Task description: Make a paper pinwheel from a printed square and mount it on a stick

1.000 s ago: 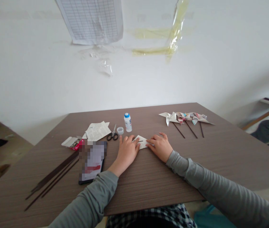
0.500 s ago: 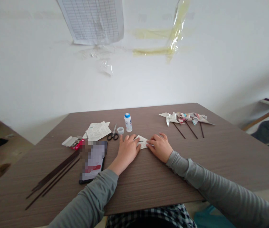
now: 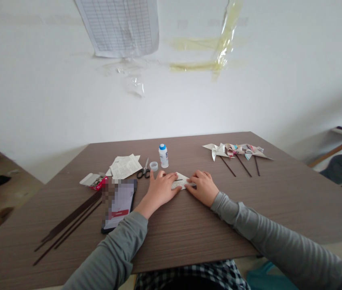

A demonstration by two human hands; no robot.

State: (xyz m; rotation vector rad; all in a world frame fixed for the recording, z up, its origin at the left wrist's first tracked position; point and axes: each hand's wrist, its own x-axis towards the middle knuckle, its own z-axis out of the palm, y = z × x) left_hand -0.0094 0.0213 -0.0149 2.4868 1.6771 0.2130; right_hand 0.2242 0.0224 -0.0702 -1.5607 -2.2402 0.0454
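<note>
A small piece of printed paper [image 3: 182,181], apparently folded, lies on the table between my hands. My left hand [image 3: 162,187] grips its left side, thumb at the near edge and fingers over the far edge. On the right corner, the fingers and thumb of my right hand [image 3: 204,187] press together, hiding that end. Beyond my left hand stand a white glue bottle with a blue cap [image 3: 163,156] and a small clear cap [image 3: 153,165]. Black-handled scissors [image 3: 143,172] rest just left of them.
Cut printed sheets [image 3: 125,166], an open red-and-white box [image 3: 94,181] of small metal pieces, a phone [image 3: 119,205] and dark sticks [image 3: 69,221] lie to the left. Paper pinwheels [image 3: 218,150] on sticks lie at the back right. A white wall [image 3: 177,108] stands behind the table.
My left hand has shifted slightly, its thumb a little further right along the paper's near edge. My right hand stays at the paper's right corner. Objects on the table look unmoved.
</note>
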